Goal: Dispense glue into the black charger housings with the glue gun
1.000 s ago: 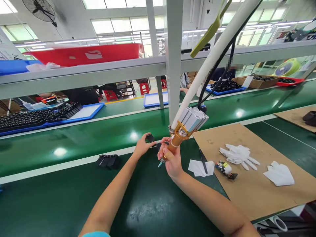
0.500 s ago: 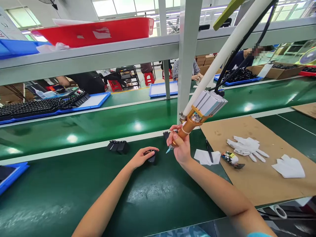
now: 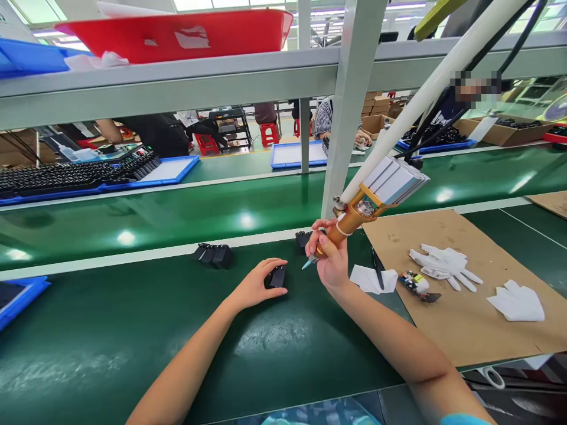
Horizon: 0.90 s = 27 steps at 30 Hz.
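My left hand (image 3: 254,284) has its thumb and fingers around the sides of a small black plastic case (image 3: 277,276) on the green bench. The palm and fingers hide part of the case. My right hand (image 3: 333,260), fingers wrapped round its barrel, grips a copper-coloured glue dispensing gun (image 3: 351,221) with a thin blue nozzle. The nozzle tip points down and left, a little to the right of the case and apart from it. Behind the gun stand more black cases (image 3: 303,238), partly covered by my right hand. Another row of black cases (image 3: 215,255) sits farther left.
A white pole (image 3: 425,100) with hoses slopes up from the gun. Right lie cardboard (image 3: 469,330), white gloves (image 3: 445,262), a circuit board (image 3: 419,286) and black tweezers (image 3: 378,268) on white paper. A grey post (image 3: 349,106) and shelf bar rise ahead; people sit beyond the green conveyor (image 3: 248,203).
My left thumb has come out to the near side of the case, which now stands more visible and turned. The gun has shifted slightly relative to my view, which has tilted down.
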Each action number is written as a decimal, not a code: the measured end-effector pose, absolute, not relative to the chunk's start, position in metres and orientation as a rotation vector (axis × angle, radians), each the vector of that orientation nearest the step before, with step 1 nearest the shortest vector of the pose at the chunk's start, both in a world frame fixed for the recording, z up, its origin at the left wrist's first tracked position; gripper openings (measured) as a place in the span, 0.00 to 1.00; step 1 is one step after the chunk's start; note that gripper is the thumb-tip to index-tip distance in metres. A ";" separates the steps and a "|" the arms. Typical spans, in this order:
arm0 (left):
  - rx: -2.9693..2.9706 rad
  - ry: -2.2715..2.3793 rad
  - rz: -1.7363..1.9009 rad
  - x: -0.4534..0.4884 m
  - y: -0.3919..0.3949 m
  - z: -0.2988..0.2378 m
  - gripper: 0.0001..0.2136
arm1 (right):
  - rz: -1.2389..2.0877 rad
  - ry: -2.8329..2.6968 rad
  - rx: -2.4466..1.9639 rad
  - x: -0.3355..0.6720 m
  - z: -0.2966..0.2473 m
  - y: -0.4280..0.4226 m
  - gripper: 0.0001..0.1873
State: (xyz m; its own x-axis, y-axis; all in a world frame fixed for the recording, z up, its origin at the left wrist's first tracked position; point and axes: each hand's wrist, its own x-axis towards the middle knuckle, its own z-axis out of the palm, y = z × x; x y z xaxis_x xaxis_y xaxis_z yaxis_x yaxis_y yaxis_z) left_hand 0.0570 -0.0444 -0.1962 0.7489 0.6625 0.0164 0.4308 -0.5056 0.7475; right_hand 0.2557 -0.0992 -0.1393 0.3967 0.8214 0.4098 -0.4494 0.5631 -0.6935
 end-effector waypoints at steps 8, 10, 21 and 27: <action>1.777 0.793 0.504 0.053 -0.030 -0.212 0.28 | 0.851 -0.816 -0.529 0.255 -0.139 -0.100 0.16; 1.673 0.807 0.564 0.052 -0.024 -0.218 0.23 | 0.850 -0.815 -0.539 0.255 -0.139 -0.100 0.17; 2.070 0.892 0.554 0.067 -0.049 -0.212 0.21 | 0.848 -0.813 -0.532 0.255 -0.139 -0.099 0.16; 1.686 0.861 0.587 0.067 -0.034 -0.229 0.21 | 0.839 -0.822 -0.548 0.255 -0.139 -0.099 0.16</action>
State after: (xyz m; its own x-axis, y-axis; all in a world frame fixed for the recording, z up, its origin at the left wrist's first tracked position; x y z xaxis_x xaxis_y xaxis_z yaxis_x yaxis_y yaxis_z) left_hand 0.0669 -0.0345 -0.2285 0.6132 0.7886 -0.0459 0.2458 -0.1352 0.9598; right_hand 0.2551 -0.0988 -0.1394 0.4019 0.8183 0.4109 -0.4275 0.5645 -0.7061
